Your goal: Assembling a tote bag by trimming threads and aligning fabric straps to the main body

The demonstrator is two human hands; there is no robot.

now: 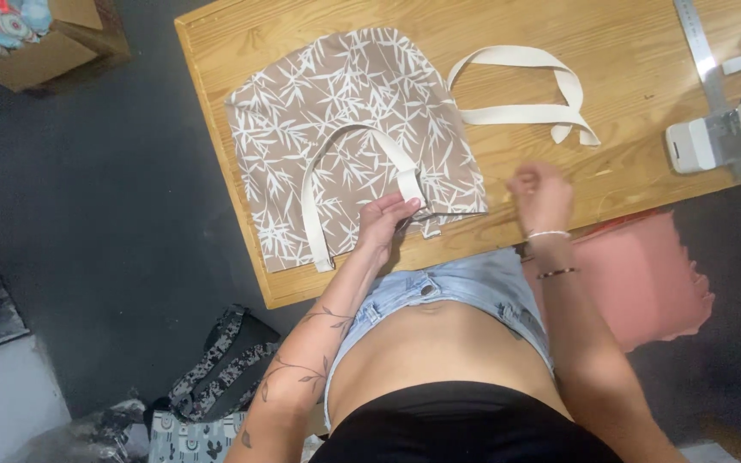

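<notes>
head view, looking down at the wooden counter [216,103]. a brown leaf-print fabric piece [349,111] lies flat near the counter's left end, with a cream webbing strap [319,184] looped across it, one end hanging at the near left edge, the other end at the near right corner of the cloth. my left hand [385,225] rests on that near right corner, fingers [400,208] curled and closed on the strap end and the cloth edge beneath. to do this step well i judge the strap end should sit square to the fabric edge, untwisted along its loop, and be held flat until it is fixed. the left forearm runs up from the lower left, wrist slightly bent over the counter edge. my right hand [540,195] hovers just above the bare counter, well apart from the cloth, fingers gathered in a loose pinch; whether they hold something small i cannot tell. a second cream strap [521,90] lies loose beyond it; a metal ruler [698,51] lies at the far right.
</notes>
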